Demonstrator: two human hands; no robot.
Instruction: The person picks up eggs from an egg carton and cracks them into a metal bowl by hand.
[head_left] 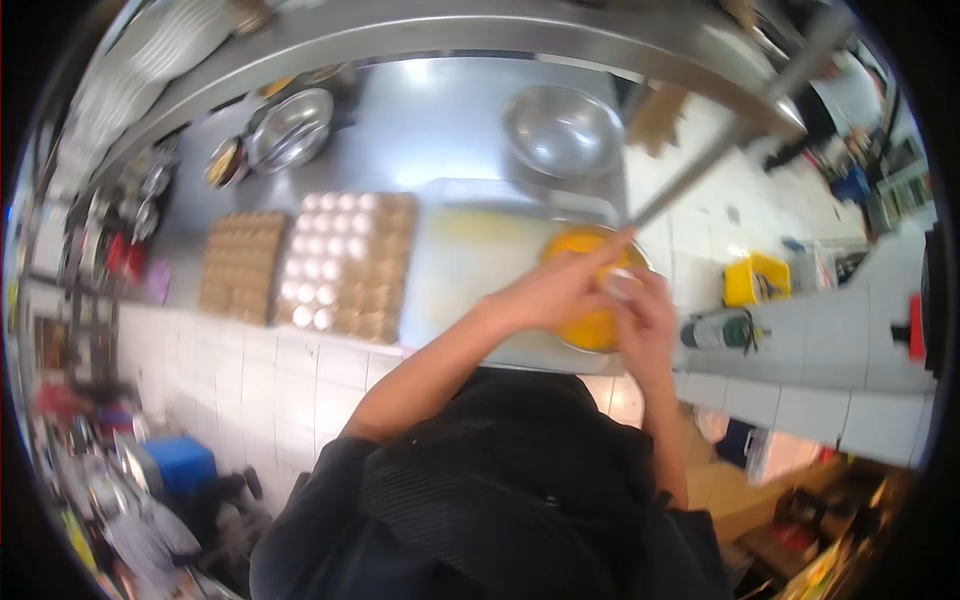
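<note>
A metal bowl (pixel 643 255) on the right side of the counter holds a deep yellow mass of cracked eggs (pixel 585 328). My left hand (pixel 580 285) is above it, fingers closed together and meeting the right hand. A small white egg (pixel 621 284), smeared by motion, is between the two hands. My right hand (pixel 648 318) comes in from the right with its fingers closed around the egg. To the left, a cardboard egg tray (pixel 385 265) carries rows of white eggs (pixel 325 245) in its left part; its right part shows bare cups.
An egg-free cardboard tray (pixel 242 265) lies farther left. A wet, yellow-streaked board or tray (pixel 470 270) lies beside the bowl. Behind are a large steel bowl (pixel 563 130) and a smaller bowl with utensils (pixel 290 130). A metal shelf edge (pixel 450 30) and slanting pole (pixel 690 180) are close by.
</note>
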